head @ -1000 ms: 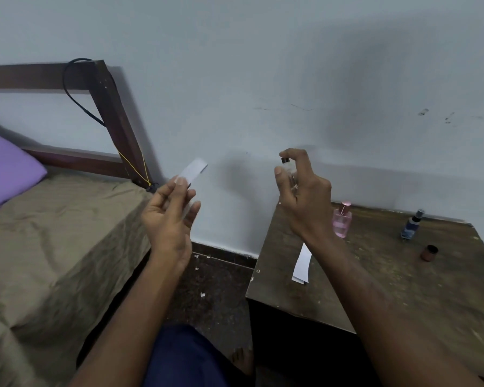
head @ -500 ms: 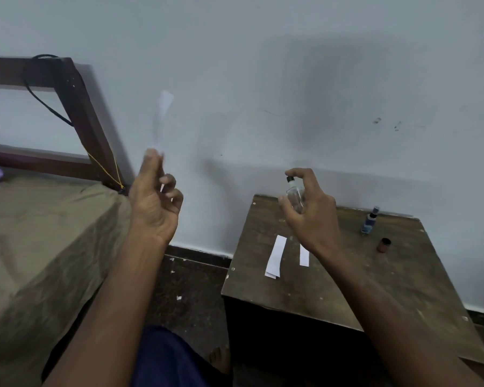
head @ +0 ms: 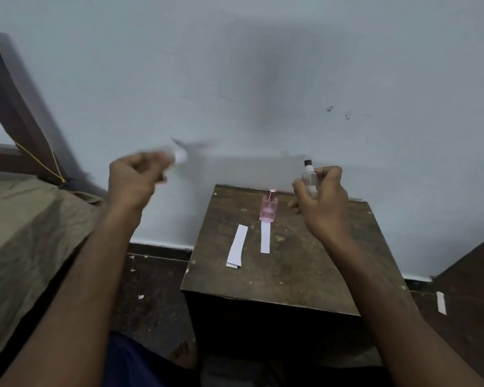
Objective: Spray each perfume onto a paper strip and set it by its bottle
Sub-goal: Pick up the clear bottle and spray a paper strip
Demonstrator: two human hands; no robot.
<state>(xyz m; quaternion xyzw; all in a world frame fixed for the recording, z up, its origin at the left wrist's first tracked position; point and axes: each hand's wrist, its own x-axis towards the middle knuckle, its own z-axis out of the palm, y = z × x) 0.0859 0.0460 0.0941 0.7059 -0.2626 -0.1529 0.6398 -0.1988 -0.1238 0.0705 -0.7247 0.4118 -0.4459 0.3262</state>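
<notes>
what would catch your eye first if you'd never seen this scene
Two raised hands dominate: the right hand grips a small clear spray bottle over the wooden table, while the left hand, blurred, holds a paper strip before the wall. On the table a pink perfume bottle stands at the head of one white strip, another strip lying left.

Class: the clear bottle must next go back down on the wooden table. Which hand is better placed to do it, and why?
The right hand: it already grips the clear bottle directly above the wooden table, while the left hand holds a blurred paper strip off to the table's side.
</notes>
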